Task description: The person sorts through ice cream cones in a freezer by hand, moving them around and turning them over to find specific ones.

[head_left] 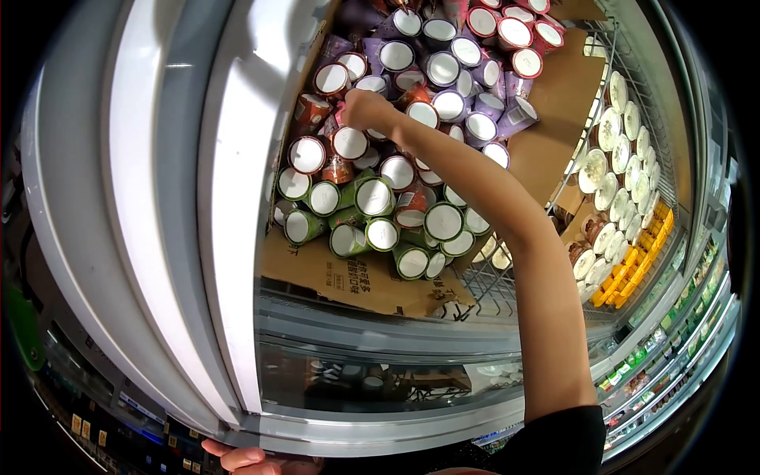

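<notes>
My right hand [368, 109] reaches into the chest freezer among wrapped ice cream cones. Its fingers are curled down onto a pink-wrapped ice cream cone [340, 115], mostly hidden under the hand. Around it lie red-brown cones [307, 154] with round white lids. Purple cones [443, 69] are heaped above and to the right, green cones [374, 196] nearer to me, and pink-red cones [514, 33] at the far end. At the bottom edge, my left hand [257, 459] rests by the freezer's front rim [380, 431], fingers apart and only partly in view.
Cardboard [348, 277] lines the cone compartment. A white-framed sliding lid [229, 198] covers the left side. To the right, beyond a wire divider [590, 119], stand several clear-lidded cups [609, 131] and a yellow basket [637, 257]. Lit shelves [673, 356] run along the far right.
</notes>
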Motion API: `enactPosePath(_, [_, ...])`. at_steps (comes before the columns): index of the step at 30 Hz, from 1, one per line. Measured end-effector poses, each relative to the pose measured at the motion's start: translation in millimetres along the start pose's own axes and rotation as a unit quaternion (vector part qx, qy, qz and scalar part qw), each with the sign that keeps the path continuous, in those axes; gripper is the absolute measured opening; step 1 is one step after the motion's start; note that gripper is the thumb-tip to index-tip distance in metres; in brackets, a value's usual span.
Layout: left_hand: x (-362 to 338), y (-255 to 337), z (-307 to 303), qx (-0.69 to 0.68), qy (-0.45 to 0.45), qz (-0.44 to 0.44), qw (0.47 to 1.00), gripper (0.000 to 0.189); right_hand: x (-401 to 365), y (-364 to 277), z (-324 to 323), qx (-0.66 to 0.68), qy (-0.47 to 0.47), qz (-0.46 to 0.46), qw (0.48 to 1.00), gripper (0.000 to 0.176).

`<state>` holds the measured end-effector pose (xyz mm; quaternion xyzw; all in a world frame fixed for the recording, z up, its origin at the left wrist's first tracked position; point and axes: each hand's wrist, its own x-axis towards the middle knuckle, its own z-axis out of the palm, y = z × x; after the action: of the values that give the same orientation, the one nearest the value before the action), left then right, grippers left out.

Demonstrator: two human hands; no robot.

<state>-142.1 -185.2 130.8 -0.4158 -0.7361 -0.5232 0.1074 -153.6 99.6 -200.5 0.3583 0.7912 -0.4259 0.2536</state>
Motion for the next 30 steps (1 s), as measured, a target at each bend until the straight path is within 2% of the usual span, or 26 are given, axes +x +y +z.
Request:
enactPosePath(2, [2,0,-1,-0.003,-0.004,0.007,1.0,0.009,-1,-3,0,0.0,0.005,0.019,1.0,0.029])
enactPosePath(8, [1,0,-5,0.005,-0.011,0.011,1.0,0.011,2,9,9,0.016,0.041,-0.014,0.999,0.025])
enactPosePath(10, [2,0,-4,0.01,-0.013,0.014,1.0,0.011,-22,-4,-3,0.071,-0.023,-0.023,0.997,0.024])
enactPosePath(11, [2,0,-3,0.011,-0.011,0.016,1.0,0.011,-38,-13,-3,0.095,-0.002,-0.032,0.995,0.02])
enactPosePath(12, [2,0,-3,0.011,-0.009,0.018,1.0,0.011,-45,-19,3,0.069,0.057,-0.039,0.995,0.015])
enactPosePath(14, [1,2,-5,0.012,-0.015,0.005,1.0,0.012,-45,-13,2,0.081,0.036,-0.041,0.995,0.014])
enactPosePath(17, [2,4,-7,0.02,-0.025,-0.001,0.999,0.012,-36,-2,-2,0.109,-0.018,-0.081,0.991,0.019])
enactPosePath(21, [2,4,-8,0.031,-0.032,-0.002,0.999,0.014,-20,2,1,0.144,-0.044,-0.054,0.987,0.034])
enactPosePath(24, [3,6,-6,0.045,-0.032,-0.009,0.998,0.015,-16,3,3,0.152,-0.046,-0.027,0.987,0.028])
enactPosePath(27, [3,5,-8,0.037,-0.037,-0.004,0.999,0.015,-10,5,3,0.12,-0.054,-0.029,0.991,0.034])
enactPosePath(30, [3,10,-11,0.042,-0.046,-0.032,0.998,0.014,-18,2,-1,0.09,-0.005,-0.009,0.996,0.042])
